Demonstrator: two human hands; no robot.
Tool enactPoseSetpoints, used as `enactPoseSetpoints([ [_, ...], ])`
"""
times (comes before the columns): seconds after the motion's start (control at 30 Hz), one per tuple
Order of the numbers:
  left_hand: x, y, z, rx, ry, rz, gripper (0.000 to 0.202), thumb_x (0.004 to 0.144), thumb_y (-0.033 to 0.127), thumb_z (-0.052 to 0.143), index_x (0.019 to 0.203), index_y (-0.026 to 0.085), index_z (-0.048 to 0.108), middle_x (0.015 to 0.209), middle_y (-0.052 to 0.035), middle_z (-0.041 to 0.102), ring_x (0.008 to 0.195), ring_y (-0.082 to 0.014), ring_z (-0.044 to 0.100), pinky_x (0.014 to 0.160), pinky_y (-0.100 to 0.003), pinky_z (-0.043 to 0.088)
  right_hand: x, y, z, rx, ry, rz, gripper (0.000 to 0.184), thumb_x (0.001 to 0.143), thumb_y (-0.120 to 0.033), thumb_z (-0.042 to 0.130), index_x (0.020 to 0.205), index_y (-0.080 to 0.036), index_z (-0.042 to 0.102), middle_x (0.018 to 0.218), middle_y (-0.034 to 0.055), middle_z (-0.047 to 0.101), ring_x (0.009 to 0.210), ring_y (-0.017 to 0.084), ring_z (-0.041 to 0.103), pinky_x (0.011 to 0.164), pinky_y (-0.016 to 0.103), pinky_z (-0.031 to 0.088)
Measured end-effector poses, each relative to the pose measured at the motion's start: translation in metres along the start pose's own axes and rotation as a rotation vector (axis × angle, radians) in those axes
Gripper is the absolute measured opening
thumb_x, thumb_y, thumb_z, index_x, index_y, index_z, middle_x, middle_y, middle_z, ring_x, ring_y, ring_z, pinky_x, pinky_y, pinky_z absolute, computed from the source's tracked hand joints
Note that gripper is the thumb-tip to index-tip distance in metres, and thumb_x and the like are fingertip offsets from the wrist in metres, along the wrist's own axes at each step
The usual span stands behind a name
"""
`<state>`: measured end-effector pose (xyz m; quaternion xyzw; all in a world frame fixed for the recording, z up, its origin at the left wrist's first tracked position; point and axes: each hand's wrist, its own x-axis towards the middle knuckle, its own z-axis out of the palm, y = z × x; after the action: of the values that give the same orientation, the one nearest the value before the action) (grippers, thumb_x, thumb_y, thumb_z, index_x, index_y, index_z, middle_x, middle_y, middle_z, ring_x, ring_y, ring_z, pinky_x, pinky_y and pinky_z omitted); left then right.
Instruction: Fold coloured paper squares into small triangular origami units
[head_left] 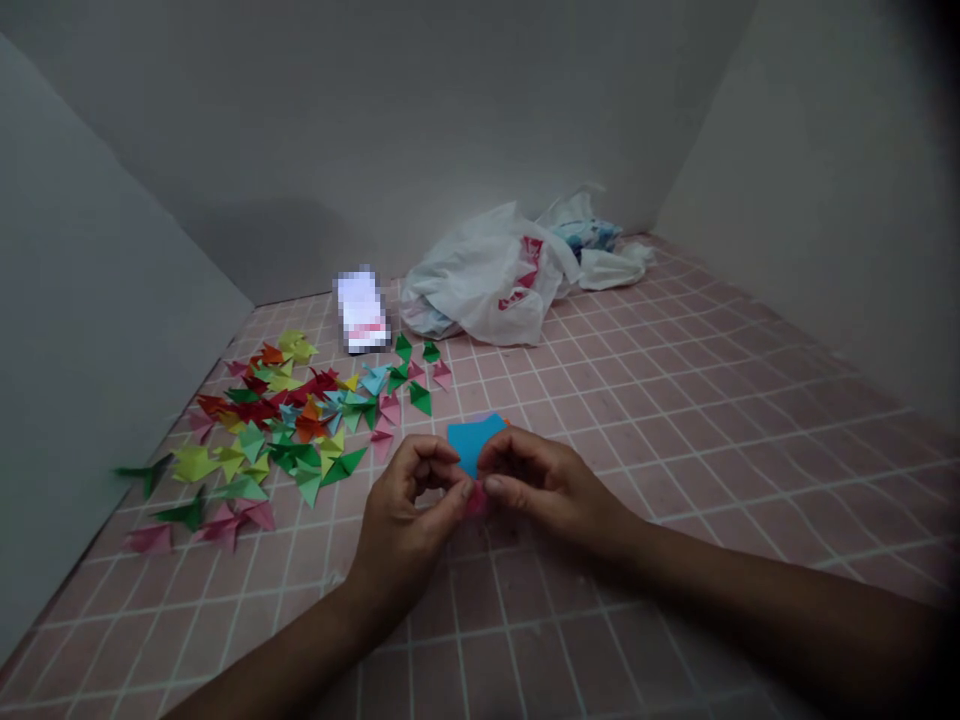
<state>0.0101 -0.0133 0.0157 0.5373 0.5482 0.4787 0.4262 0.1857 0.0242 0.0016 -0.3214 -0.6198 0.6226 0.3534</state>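
My left hand (418,510) and my right hand (551,490) meet near the middle of the view, thumbs and fingers pinching a small pink piece of paper (476,500) between them. Most of the pink paper is covered by the fingertips, so its folded shape is unclear. Just behind the fingers shows blue paper (476,440), with a bit of orange at its right edge; whether it touches the hands I cannot tell. Left of my left hand lie many folded paper cranes (296,455) in green, yellow, red, pink, orange and light blue.
A lit phone (363,312), blurred out, stands behind the cranes near the back wall. White plastic bags (487,275), one with red print, lie crumpled at the back. Pink tiled flooring (720,430) runs between grey walls on the left, back and right.
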Motion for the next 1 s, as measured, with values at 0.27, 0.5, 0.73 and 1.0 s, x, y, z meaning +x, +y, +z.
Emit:
enactPoseSetpoints([
  [0.27,0.0004,0.002,-0.0005,-0.089,-0.097,-0.092,0.019,0.073,0.018,0.071,0.083,0.02,0.055,0.067,0.004,0.062,0.062,-0.0091,0.059,0.058,-0.018,0.047,0.0006,0.0002,-0.0003,-0.014,-0.053,0.093,0.023,0.09,-0.037,0.059,0.084,-0.016,0.065,0.074,0.0018,0.063,0.067,0.014,0.057,0.062,0.027,0.043],
  [0.5,0.0041,0.0019,-0.0022,-0.163,-0.058,-0.087,0.02,0.07,0.017,0.072,0.076,0.019,0.053,0.064,0.0061,0.056,0.058,-0.0072,0.053,0.055,-0.016,0.043,0.0031,0.0032,0.002,0.078,-0.091,0.14,0.028,0.078,-0.04,0.076,0.085,-0.016,0.062,0.07,-0.0022,0.057,0.062,0.01,0.05,0.056,0.023,0.037],
  [0.73,0.0004,0.001,-0.0026,-0.233,-0.05,-0.126,0.022,0.071,0.019,0.074,0.077,0.019,0.053,0.067,0.0051,0.057,0.062,-0.0082,0.054,0.058,-0.018,0.043,0.0027,0.0042,0.005,0.16,-0.061,0.218,0.033,0.077,-0.044,0.076,0.078,-0.016,0.06,0.065,-0.0027,0.056,0.057,0.009,0.047,0.052,0.022,0.033],
  [1.0,0.003,-0.0054,-0.0024,-0.259,-0.033,-0.113,0.019,0.074,0.021,0.073,0.078,0.019,0.055,0.072,0.0041,0.054,0.065,-0.009,0.052,0.059,-0.019,0.042,0.003,0.0061,0.0041,0.084,-0.052,0.19,0.033,0.082,-0.042,0.071,0.07,-0.017,0.052,0.058,-0.0054,0.047,0.052,0.007,0.04,0.048,0.022,0.026],
])
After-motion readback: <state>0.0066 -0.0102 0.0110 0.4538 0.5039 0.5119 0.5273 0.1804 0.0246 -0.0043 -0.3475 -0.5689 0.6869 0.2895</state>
